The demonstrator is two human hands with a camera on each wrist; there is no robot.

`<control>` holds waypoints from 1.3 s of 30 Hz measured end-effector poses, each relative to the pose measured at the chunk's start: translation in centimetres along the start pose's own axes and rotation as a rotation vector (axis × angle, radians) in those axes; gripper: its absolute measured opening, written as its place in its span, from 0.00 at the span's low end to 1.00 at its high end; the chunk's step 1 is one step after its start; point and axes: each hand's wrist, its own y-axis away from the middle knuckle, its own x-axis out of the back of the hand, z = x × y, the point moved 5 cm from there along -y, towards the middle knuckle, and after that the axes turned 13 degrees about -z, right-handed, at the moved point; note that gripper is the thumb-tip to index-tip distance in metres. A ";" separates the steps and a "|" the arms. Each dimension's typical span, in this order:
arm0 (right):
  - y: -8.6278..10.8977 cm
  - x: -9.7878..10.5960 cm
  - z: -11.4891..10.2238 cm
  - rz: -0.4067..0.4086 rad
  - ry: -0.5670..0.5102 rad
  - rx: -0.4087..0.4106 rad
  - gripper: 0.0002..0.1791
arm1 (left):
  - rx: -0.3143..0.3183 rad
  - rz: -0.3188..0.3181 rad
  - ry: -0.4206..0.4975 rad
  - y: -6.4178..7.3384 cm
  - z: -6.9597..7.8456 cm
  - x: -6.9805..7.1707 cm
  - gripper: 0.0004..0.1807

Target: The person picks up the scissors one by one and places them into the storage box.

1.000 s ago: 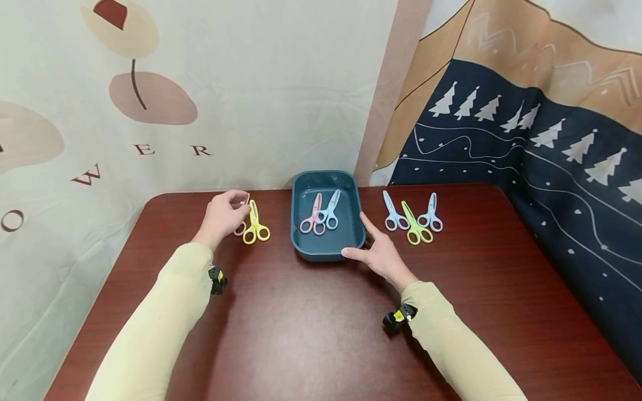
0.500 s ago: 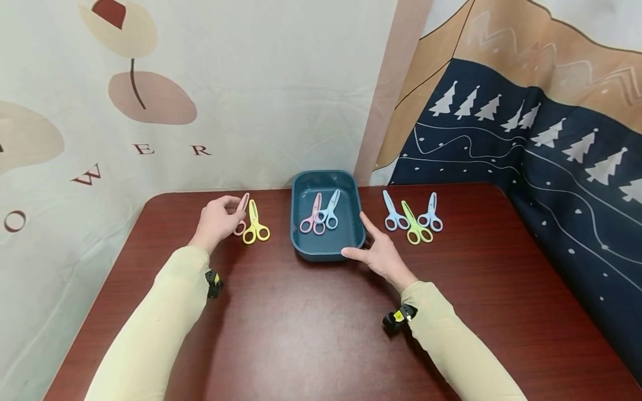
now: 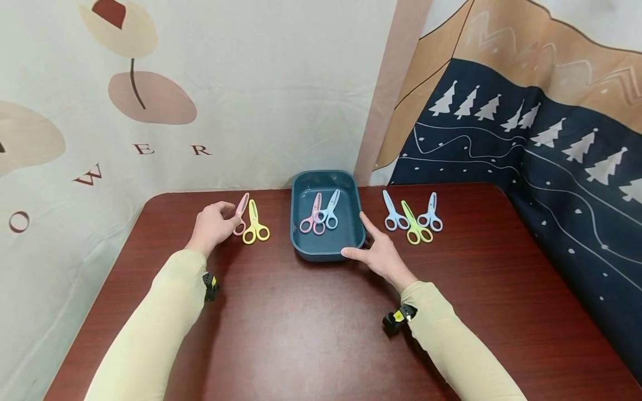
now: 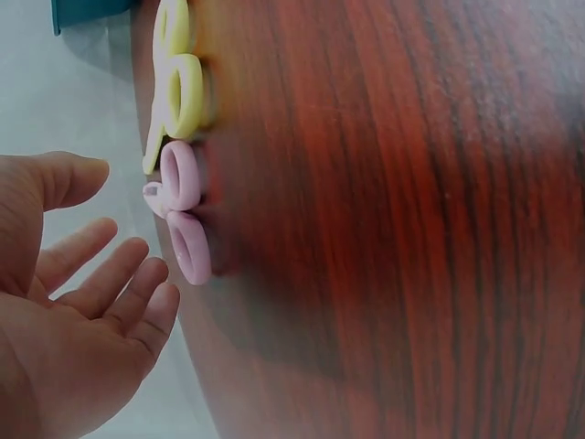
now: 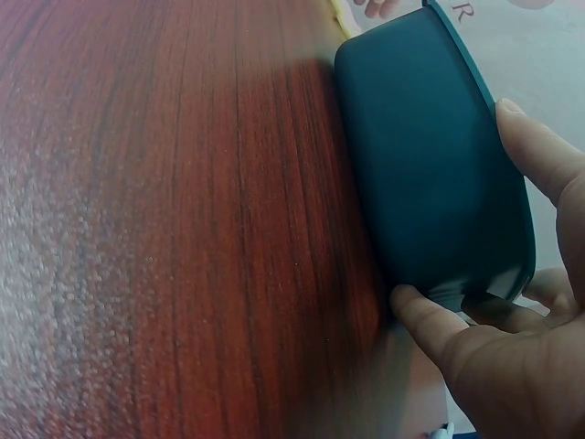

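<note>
My left hand hovers beside a pair of pink scissors on the table, left of a yellow pair. In the left wrist view its fingers are loosely bent and apart from the pink finger loops, with nothing held. My right hand grips the near right corner of a dark blue-green tray, thumb on the front rim and fingers along the right side. The right wrist view shows the tray's outer wall. Inside it lie pink scissors and light blue scissors, partly overlapping.
To the right of the tray lie a blue pair of scissors, a green pair and another blue pair, close together. The reddish-brown table meets a printed cloth backdrop behind the tray.
My left hand has drawn back left and slightly down from the pink scissors, which now show more fully on the table. The right hand and tray have stayed put.
</note>
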 end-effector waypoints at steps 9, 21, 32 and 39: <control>-0.1 0.1 0.0 -0.009 -0.013 0.003 0.56 | 0.017 -0.036 -0.010 0.1 -0.6 -0.2 0.29; -0.1 0.1 0.1 -0.008 -0.005 0.007 0.57 | 0.031 -0.031 -0.121 -0.2 -1.6 -0.5 0.31; 0.0 0.1 0.3 -0.001 -0.025 0.006 0.56 | 0.051 -0.099 -0.125 -0.4 -2.1 -0.2 0.35; 0.0 0.0 0.3 0.003 -0.019 0.015 0.56 | 0.056 -0.096 -0.120 -0.2 -2.2 0.0 0.32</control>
